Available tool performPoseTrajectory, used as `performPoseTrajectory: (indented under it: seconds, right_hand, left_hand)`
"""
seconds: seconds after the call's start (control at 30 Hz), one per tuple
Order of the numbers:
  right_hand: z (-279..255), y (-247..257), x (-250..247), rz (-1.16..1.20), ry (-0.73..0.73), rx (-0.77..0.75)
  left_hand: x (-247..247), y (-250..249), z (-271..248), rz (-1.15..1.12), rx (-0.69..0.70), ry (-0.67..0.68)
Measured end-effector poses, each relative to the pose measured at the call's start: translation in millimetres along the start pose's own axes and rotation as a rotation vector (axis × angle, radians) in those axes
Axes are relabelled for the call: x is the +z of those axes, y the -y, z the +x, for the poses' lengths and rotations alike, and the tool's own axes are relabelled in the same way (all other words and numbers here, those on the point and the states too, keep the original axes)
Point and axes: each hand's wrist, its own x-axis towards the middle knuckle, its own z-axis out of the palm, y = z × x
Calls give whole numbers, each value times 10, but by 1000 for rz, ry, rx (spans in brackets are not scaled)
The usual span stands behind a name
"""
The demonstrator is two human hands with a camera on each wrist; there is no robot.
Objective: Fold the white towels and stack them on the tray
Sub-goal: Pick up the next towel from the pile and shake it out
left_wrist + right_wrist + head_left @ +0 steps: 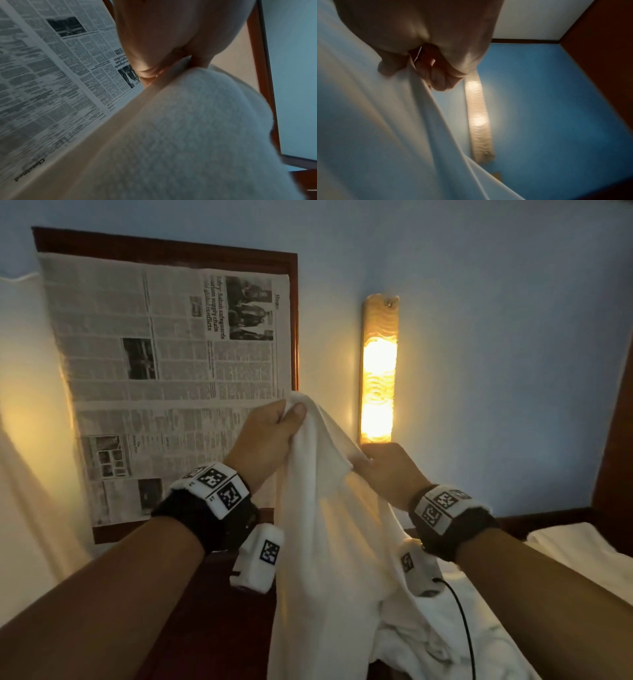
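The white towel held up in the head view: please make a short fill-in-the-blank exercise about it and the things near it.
1. Both hands hold up a white ____.
2. The left hand has its grip on the towel ____ than the right hand.
3. Behind the left hand, a ____ covers the wood-framed panel.
4. On the blue wall, the wall lamp is ____.

Missing words: towel; higher; newspaper; lit

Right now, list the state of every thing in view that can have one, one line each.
Hanging white terry towel: unfolded, lifted, draped down from both hands.
Left hand: grip pinches the towel's top edge.
Right hand: grip pinches the same edge, lower.
Rumpled white towels below: unfolded, heaped.
Tall wooden wall lamp: lit.
Newspaper sheet: spread flat over the dark wooden frame.
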Motion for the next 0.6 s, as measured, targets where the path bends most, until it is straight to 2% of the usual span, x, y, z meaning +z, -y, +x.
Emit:
performPoseTrajectory:
  seconds: [0.1, 0.17, 0.3, 0.47, 0.6]
  right_hand:
    - [-223, -505, -69, -198, 39, 189]
    - [-284, -588, -157, -190, -6, 252]
    - [-129, -175, -207, -81, -109, 135]
    - [-1, 497, -206, 42, -146, -43]
    - [71, 688, -303, 26, -197, -126]
  left_hand:
    - [-206, -47, -44, -157, -35, -21]
    - [-264, -35, -99, -210, -53, 28]
    - [-143, 75, -184, -266, -95, 106]
    - [126, 181, -239, -306, -131, 103]
    - [334, 209, -257, -430, -181, 138]
